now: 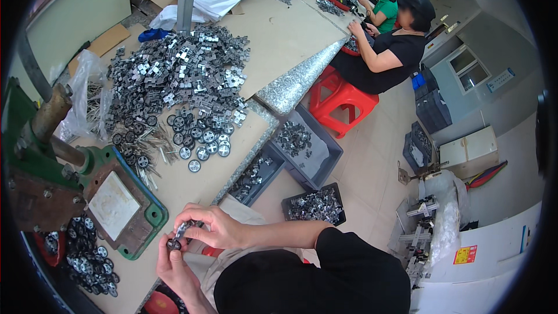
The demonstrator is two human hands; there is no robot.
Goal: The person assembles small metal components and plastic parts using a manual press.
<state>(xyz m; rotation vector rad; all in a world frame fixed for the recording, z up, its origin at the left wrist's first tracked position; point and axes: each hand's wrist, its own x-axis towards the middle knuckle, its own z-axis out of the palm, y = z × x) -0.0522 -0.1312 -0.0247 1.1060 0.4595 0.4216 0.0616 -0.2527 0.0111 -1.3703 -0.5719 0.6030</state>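
Note:
In front of my body, close to the table's near edge, my two hands meet around a small silver-grey part with black wheels (pixel 174 244). My left hand (pixel 176 272) is closed on it from below, thumb and fingers at the wheel. From the right, my right hand (pixel 214 227) pinches the silver upper portion with bent fingers. Fingers cover much of the part. Left of my hands stands a green hand press (pixel 152 215) with a pale square plate (pixel 114 204) on its base.
A large heap of small grey metal-like parts (pixel 180 70) covers the table beyond, with loose black wheels (pixel 194 166) and thin metal pins (pixel 165 154) before it. More wheels (pixel 93 261) lie below the press. Grey bins (pixel 325 168) stand right; people (pixel 401 52) work farther off.

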